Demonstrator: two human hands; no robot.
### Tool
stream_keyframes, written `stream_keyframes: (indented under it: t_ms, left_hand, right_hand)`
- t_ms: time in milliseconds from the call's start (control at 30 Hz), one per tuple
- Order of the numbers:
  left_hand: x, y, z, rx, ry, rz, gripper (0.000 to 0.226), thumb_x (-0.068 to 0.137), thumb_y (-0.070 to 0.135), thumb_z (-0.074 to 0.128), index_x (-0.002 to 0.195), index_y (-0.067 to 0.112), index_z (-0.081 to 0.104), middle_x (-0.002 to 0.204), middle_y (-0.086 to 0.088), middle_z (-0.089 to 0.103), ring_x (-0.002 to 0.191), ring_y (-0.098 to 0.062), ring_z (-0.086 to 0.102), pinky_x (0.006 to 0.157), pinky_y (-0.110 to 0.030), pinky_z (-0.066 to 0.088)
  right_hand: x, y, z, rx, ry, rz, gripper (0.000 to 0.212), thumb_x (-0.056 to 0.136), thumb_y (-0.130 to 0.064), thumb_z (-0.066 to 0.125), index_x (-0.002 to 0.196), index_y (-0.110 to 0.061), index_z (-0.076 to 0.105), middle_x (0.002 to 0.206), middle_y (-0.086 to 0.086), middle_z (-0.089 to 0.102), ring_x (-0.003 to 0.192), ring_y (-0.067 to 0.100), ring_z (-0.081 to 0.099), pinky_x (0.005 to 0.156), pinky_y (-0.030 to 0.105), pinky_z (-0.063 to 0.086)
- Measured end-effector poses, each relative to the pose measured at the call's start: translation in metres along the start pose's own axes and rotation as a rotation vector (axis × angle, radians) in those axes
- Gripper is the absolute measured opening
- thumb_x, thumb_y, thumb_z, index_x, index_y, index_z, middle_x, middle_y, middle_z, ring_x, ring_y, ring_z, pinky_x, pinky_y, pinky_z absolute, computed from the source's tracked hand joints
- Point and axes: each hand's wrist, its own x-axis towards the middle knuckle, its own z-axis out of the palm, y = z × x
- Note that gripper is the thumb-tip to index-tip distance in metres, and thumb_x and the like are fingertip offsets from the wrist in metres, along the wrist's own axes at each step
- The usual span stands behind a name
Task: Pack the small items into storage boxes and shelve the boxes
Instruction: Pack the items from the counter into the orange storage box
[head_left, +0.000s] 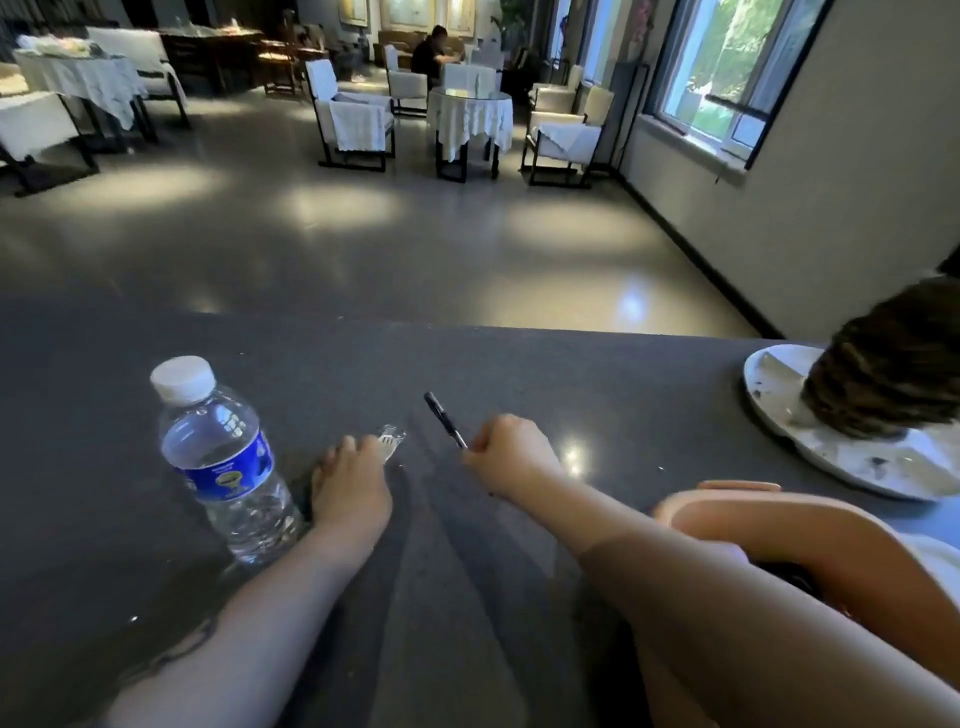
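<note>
1. The right hand (506, 452), centre of the frame, has its fingers curled round a slim black pen (445, 420); the pen sticks out up and to the left from the fist, tilted, its tip above the dark grey stone-like counter top (597, 384).
2. The left hand (350, 486), just left of centre, lies palm down on the counter w/ fingers bent forward; its fingertips touch a small clear crinkled plastic wrapper (390, 439). Whether the fingers pinch the wrapper or only press it, I cannot tell.
3. Wrapper and pen are near each other, between the two hands, not touching.
4. A clear plastic water bottle w/ white cap and blue label (221, 457) stands upright at lower left of centre, just beside the left hand.
5. At the right edge, a white oval dish (769, 374) w/ dark specks sits on the counter; a dark brown, rough, layered object (888, 364) rests on it.
6. Lower right: the bare arm of another person (779, 525) lies on the counter.
7. Upper part of the frame: a room w/ white-covered chairs (353, 117), a round table w/ white cloth (470, 117), a seated person (431, 52) far back, and a window (727, 73) at upper right.
</note>
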Motion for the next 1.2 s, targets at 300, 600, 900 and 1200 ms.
stream_keyframes:
  t_ms: [300,600,900,1200]
  left_hand:
    - [-0.078,0.038,-0.010,-0.610,0.114,0.098,0.009,0.084,-0.004,0.063,0.089,0.001,0.068,0.088,-0.019,0.068,0.081,-0.030,0.065,0.068,-0.011,0.043]
    - [-0.179,0.171,-0.078,-1.193,0.070,0.416,0.016,0.084,0.005,0.065,0.093,0.019,0.067,0.085,0.010,0.069,0.076,0.002,0.064,0.066,-0.004,0.044]
    - [-0.216,0.229,-0.053,-1.118,-0.165,0.493,0.022,0.085,0.018,0.067,0.085,0.039,0.067,0.086,0.026,0.067,0.082,0.003,0.062,0.069,-0.006,0.045]
    - [-0.211,0.230,-0.049,-1.168,-0.404,0.574,0.022,0.083,0.017,0.070,0.088,0.038,0.065,0.087,0.012,0.070,0.084,-0.005,0.067,0.075,-0.022,0.054]
  right_hand:
    - [-0.183,0.140,-0.110,0.392,0.354,0.002,0.009,0.079,-0.029,0.071,0.074,-0.024,0.068,0.068,-0.008,0.070,0.064,0.008,0.066,0.059,0.031,0.052]
    - [-0.249,0.209,-0.110,-0.349,0.344,0.371,0.011,0.081,-0.028,0.056,0.081,-0.023,0.066,0.068,-0.005,0.056,0.072,0.016,0.062,0.056,0.028,0.048]
    - [-0.227,0.204,-0.112,-0.467,0.253,0.307,0.018,0.093,-0.013,0.048,0.093,-0.022,0.063,0.097,0.001,0.070,0.091,0.019,0.067,0.059,0.023,0.038]
    - [-0.230,0.212,-0.104,0.626,0.494,-0.086,0.012,0.089,-0.034,0.067,0.101,-0.038,0.068,0.085,-0.013,0.074,0.077,0.005,0.070,0.062,0.021,0.053]
